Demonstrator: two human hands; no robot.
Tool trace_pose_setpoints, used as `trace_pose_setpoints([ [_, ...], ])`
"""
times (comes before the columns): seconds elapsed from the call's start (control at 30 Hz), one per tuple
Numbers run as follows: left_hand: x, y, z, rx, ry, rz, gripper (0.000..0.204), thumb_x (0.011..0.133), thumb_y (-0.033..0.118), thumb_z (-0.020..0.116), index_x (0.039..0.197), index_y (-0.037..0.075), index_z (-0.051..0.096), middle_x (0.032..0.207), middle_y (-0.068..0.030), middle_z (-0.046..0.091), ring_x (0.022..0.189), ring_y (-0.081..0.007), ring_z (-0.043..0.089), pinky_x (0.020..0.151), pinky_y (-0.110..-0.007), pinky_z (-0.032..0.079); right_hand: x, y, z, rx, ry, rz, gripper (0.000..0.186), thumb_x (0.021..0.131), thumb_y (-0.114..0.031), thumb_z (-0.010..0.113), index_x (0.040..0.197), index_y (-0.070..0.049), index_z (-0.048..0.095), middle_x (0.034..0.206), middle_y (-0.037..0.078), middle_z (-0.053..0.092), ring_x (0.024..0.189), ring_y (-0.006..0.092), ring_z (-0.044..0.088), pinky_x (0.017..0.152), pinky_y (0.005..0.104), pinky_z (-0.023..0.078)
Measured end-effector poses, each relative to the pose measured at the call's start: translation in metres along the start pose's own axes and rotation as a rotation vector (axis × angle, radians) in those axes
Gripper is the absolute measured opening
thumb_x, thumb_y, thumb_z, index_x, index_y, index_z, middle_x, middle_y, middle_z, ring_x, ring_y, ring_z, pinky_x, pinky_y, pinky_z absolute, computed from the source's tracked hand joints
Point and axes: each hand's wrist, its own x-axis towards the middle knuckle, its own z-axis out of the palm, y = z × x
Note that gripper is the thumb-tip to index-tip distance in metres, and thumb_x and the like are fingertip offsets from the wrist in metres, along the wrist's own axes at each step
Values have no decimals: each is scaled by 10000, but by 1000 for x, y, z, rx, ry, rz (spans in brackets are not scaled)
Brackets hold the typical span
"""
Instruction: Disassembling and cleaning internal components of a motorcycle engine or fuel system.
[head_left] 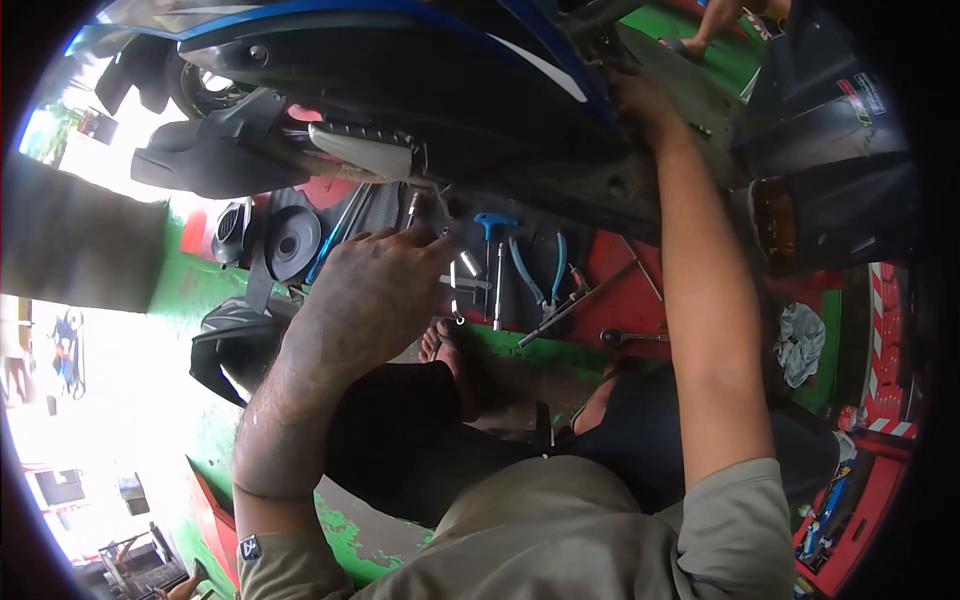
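Observation:
Above the tool mat (385, 210), my left hand (375, 285) is curled, knuckles up. Its fingertips are turned under and smeared, so what they hold, if anything, is hidden. Beside its fingers show a shiny metal socket (470, 263) and a small spanner (455, 300). My right hand (645, 105) reaches up to the side of a motorcycle (480, 110) with a blue and black body. Its fingers go in behind the blue-edged panel, and shadow hides their grip. On the mat lie a blue T-handle wrench (493, 222), a long socket bar (500, 285) and blue-handled pliers (540, 270).
A ratchet (630, 337) and a long metal bar (575, 305) lie on the red surface. At left rests a round black part (293, 243); at right, a crumpled rag (800, 345) and a red tool tray (855, 520). Another person's leg (712, 25) shows at the top right.

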Motion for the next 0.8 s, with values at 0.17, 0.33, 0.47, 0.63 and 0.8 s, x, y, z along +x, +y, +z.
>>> trace_pose_setpoints([
  [0.17,4,2,-1,36,-42,46,423,923,246,702,1329,148,640,1106,-99,702,1041,-319,701,888,-455,556,-3,-2,2,-230,-13,-106,347,972,-267,636,1295,-178,726,1269,113,724,1127,243,694,954,341,523],
  [0.33,6,4,0,29,4,86,413,916,229,701,1316,144,645,1099,-101,701,1048,-320,699,892,-456,560,-2,-2,2,-155,5,5,345,985,-283,616,1295,-181,726,1297,101,715,1137,241,691,966,343,519],
  [0.47,7,3,1,5,-23,64,397,915,216,703,1301,138,656,1096,-103,700,1040,-322,701,884,-458,562,2,4,1,-134,-22,-85,347,989,-309,630,1294,-175,729,1263,92,732,1110,224,704,954,332,522],
  [0.63,8,3,3,-7,-18,41,430,909,218,722,1325,136,650,1073,-108,697,1017,-314,704,873,-458,560,9,16,1,-61,-2,-105,405,962,-317,694,1288,-78,721,1155,111,763,1080,196,710,939,322,521],
  [0.8,14,4,9,-3,-119,8,468,918,258,731,1362,145,637,1073,-119,697,1015,-306,702,881,-461,552,18,26,4,213,-18,-28,417,939,-284,726,1262,-20,724,1141,125,766,1095,201,701,945,331,516],
])
